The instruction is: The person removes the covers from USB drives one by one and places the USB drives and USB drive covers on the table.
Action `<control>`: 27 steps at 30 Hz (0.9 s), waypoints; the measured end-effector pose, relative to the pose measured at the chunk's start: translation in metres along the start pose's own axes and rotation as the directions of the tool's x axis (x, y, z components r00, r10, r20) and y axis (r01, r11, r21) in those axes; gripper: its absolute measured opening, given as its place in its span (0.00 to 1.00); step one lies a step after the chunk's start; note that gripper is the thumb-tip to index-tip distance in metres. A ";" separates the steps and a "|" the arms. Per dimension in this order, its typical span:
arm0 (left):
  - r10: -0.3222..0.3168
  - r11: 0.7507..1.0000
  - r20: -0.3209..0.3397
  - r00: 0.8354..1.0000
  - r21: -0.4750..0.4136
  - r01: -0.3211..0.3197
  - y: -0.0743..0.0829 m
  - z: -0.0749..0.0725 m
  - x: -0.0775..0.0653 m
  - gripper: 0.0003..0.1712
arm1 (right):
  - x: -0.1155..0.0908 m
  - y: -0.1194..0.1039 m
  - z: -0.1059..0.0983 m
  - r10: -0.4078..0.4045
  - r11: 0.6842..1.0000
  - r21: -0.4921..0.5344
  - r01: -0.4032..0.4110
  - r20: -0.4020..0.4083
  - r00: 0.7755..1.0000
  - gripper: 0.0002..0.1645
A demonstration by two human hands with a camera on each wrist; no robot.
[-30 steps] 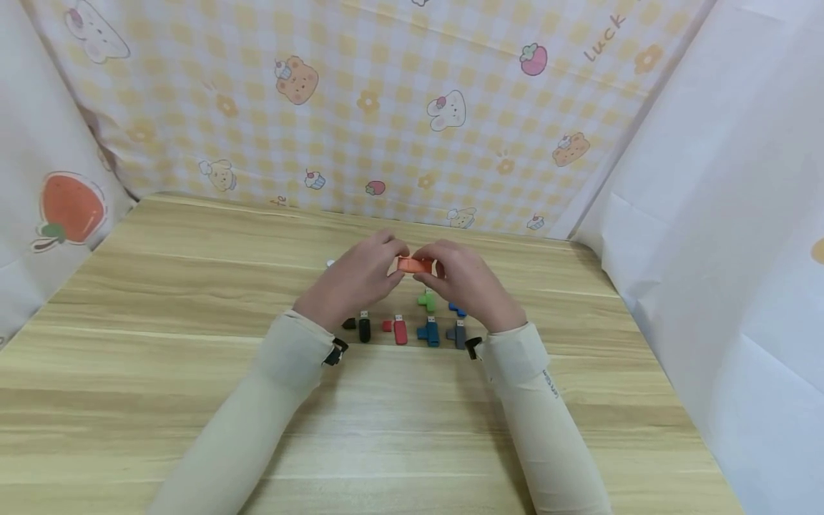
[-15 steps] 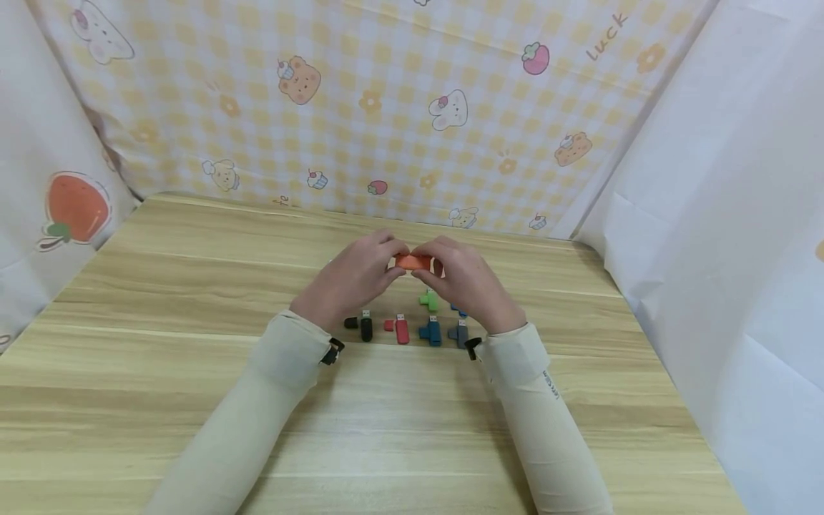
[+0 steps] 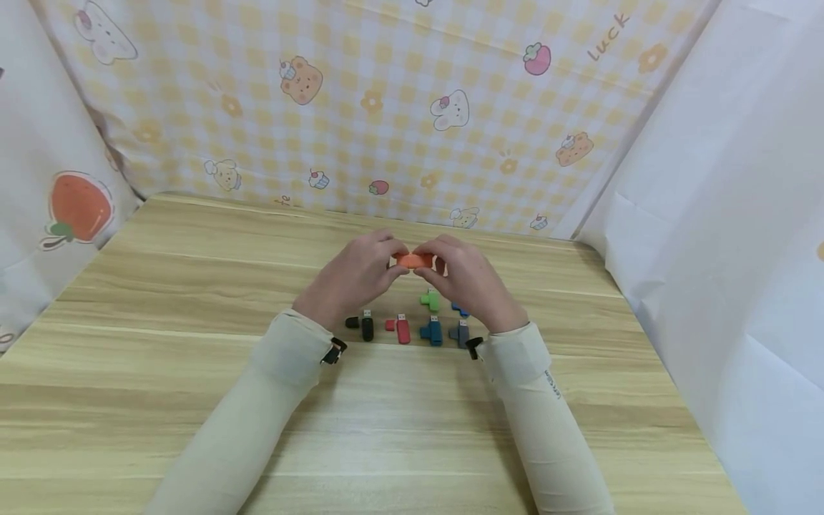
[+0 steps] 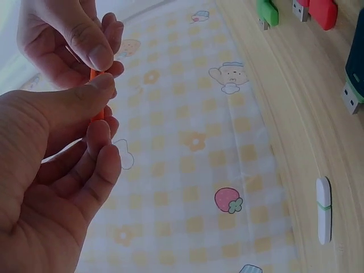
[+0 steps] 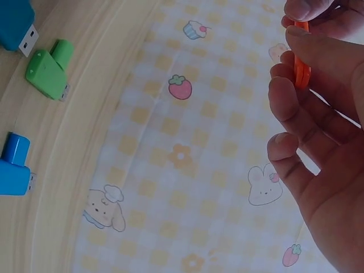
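Observation:
An orange USB flash drive [image 3: 414, 261] is held up between both hands over the far half of the table. The left hand [image 3: 360, 275] pinches its left end with thumb and fingers, and the right hand [image 3: 468, 279] grips the right end the same way. Fingertips cover much of it in both wrist views, where only an orange strip shows. Below the hands, a black flash drive [image 3: 368, 327], a red one [image 3: 403, 330], a teal one [image 3: 433, 331] and a grey one [image 3: 462, 334] form a row. A black cap [image 3: 352, 322] and a red cap [image 3: 390, 325] lie beside their drives.
Behind the row lie a green flash drive [image 3: 430, 300] and a blue one [image 5: 14, 176], partly behind the right hand in the head view. The left wrist view shows a white flash drive [image 4: 324, 210]. A checked curtain [image 3: 373, 143] hangs at the table's [image 3: 386, 429] back edge.
Both hands keep their grip and stay nearly in place. The orange flash drive has turned slightly between the fingers. The head view has shifted a little.

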State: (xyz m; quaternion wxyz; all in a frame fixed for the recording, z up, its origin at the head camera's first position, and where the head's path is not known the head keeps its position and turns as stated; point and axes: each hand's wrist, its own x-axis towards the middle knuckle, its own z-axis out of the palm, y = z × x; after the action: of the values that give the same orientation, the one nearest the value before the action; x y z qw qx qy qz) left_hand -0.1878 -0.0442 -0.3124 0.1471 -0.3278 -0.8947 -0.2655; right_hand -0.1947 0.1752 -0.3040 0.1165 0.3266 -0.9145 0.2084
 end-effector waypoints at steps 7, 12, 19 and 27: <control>-0.080 0.997 -0.076 0.994 0.000 0.080 -0.014 -0.018 -0.005 0.12 | -0.001 0.008 -0.006 0.037 0.999 -0.006 -0.037 -0.010 0.999 0.13; -0.057 0.998 -0.128 0.990 0.002 0.058 -0.022 -0.026 -0.007 0.11 | 0.000 0.011 -0.007 0.037 0.999 0.000 -0.037 -0.007 0.999 0.13; -0.036 0.999 -0.122 0.992 0.010 0.038 -0.019 -0.024 -0.005 0.13 | 0.000 0.011 -0.006 0.036 0.999 -0.010 -0.037 -0.018 0.999 0.13; -0.052 0.999 -0.089 0.995 0.005 0.053 -0.016 -0.021 -0.004 0.13 | -0.002 0.011 -0.005 0.044 0.998 -0.038 -0.046 -0.032 0.998 0.15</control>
State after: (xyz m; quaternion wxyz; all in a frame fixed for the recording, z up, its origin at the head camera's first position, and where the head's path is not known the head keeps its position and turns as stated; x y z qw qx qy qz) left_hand -0.1941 -0.0688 -0.3027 0.1810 -0.2915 -0.8966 -0.2801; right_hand -0.2005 0.1862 -0.3037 0.1324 0.3002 -0.9236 0.1984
